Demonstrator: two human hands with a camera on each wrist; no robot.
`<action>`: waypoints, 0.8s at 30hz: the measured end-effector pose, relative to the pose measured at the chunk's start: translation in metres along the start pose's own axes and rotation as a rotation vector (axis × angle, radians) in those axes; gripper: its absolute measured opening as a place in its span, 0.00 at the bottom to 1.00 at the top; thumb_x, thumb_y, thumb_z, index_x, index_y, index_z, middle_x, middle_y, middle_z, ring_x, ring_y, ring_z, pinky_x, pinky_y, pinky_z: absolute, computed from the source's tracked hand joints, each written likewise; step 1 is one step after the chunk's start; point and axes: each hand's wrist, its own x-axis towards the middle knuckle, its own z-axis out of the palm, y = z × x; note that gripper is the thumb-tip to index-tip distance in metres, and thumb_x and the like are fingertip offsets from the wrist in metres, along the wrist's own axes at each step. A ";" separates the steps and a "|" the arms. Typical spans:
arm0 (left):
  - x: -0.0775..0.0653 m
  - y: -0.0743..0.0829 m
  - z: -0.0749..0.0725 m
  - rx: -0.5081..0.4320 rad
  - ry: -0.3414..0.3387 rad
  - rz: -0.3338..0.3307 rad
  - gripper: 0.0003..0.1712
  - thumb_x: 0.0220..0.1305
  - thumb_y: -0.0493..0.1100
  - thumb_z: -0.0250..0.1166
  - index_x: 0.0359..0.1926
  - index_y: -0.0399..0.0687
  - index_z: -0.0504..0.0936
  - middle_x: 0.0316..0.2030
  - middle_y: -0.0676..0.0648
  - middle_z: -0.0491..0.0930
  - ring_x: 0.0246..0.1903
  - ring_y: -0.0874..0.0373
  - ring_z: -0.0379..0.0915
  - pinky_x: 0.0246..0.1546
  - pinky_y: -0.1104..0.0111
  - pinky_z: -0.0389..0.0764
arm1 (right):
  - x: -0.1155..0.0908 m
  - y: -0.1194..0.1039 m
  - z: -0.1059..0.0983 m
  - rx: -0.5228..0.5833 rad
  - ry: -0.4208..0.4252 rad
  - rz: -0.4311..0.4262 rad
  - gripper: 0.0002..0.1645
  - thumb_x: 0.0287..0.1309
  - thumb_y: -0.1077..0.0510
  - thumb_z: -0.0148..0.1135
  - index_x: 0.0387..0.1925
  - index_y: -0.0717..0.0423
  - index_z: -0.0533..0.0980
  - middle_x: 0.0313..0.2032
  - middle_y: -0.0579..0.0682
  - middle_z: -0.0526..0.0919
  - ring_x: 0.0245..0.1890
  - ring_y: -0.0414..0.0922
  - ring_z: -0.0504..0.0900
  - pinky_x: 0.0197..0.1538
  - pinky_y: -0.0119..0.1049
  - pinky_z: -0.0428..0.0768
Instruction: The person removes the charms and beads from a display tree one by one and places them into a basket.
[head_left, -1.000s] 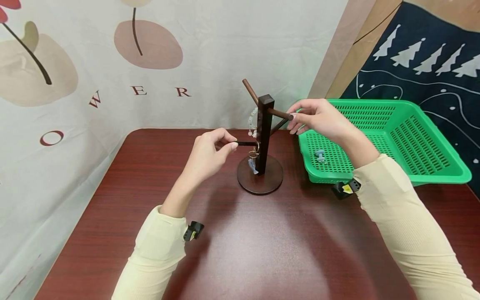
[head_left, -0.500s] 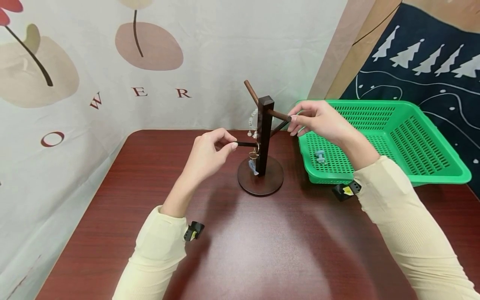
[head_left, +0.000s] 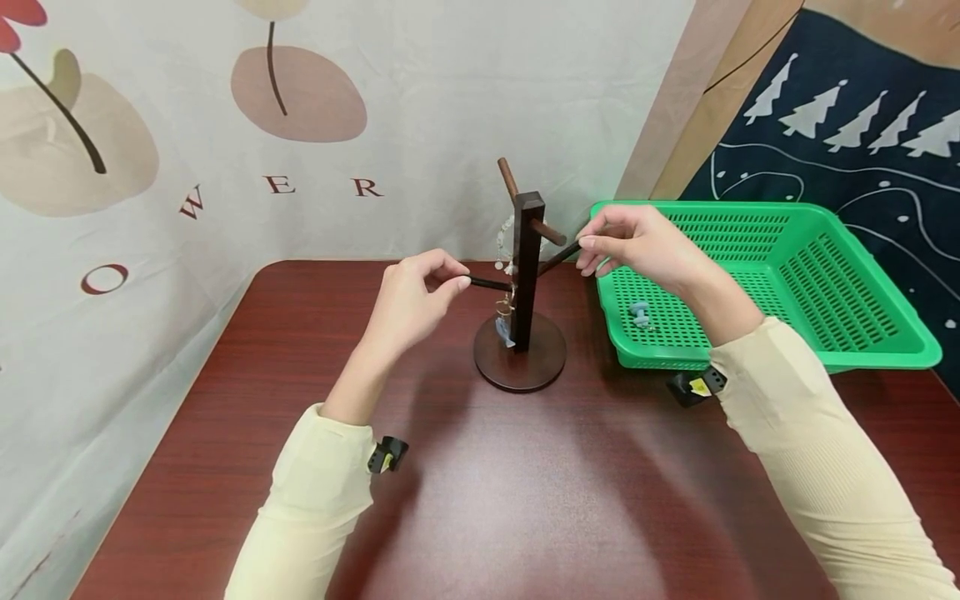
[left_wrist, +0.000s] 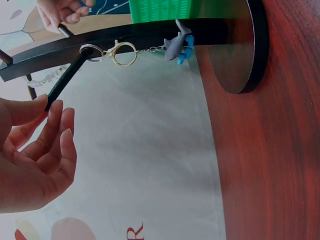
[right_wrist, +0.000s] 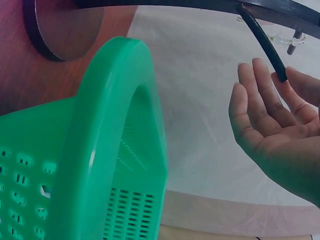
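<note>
A dark wooden stand (head_left: 527, 283) with a round base and several pegs stands upright on the table. Thumb and fingertips of my left hand (head_left: 408, 304) pinch the tip of its lower left peg (head_left: 491, 284). On the other side my right hand (head_left: 648, 246) pinches the end of the right peg (head_left: 558, 257). From the left peg hangs a keychain by its metal ring, with a gold clasp (left_wrist: 124, 54) and a grey shark charm (left_wrist: 175, 46). A clear beaded bracelet (head_left: 504, 242) hangs higher up, partly hidden behind the post. The upper front peg (head_left: 548, 232) points toward me.
A green perforated basket (head_left: 885, 360) stands to the right of the stand, close under my right forearm. A small light-blue charm (head_left: 640, 313) lies in its near left part. Behind the reddish-brown table (head_left: 300, 350) hangs a printed cloth (head_left: 450, 100).
The stand has turned slightly: its upper front peg has swung left, away from my right hand, and the upper back peg has shifted right. My left hand has risen a little with its peg.
</note>
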 end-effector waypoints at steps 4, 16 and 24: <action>0.007 -0.005 0.000 -0.005 0.006 -0.014 0.05 0.57 0.37 0.62 0.35 0.43 0.82 0.28 0.47 0.82 0.26 0.57 0.73 0.29 0.66 0.70 | -0.003 0.000 0.001 0.012 -0.017 -0.009 0.09 0.60 0.62 0.55 0.36 0.68 0.73 0.29 0.60 0.81 0.32 0.52 0.80 0.38 0.44 0.78; 0.025 -0.010 0.000 -0.020 0.000 -0.044 0.08 0.58 0.37 0.61 0.38 0.41 0.82 0.26 0.44 0.81 0.25 0.56 0.75 0.28 0.68 0.69 | -0.013 -0.003 0.003 0.037 -0.059 -0.043 0.05 0.59 0.64 0.57 0.34 0.63 0.76 0.29 0.58 0.81 0.31 0.49 0.81 0.38 0.44 0.78; 0.036 -0.015 0.000 -0.066 -0.036 -0.084 0.08 0.60 0.38 0.61 0.40 0.42 0.82 0.29 0.43 0.82 0.30 0.55 0.77 0.30 0.69 0.71 | -0.018 -0.004 0.005 0.023 -0.086 -0.076 0.07 0.57 0.61 0.60 0.33 0.63 0.77 0.29 0.59 0.81 0.30 0.50 0.80 0.38 0.44 0.79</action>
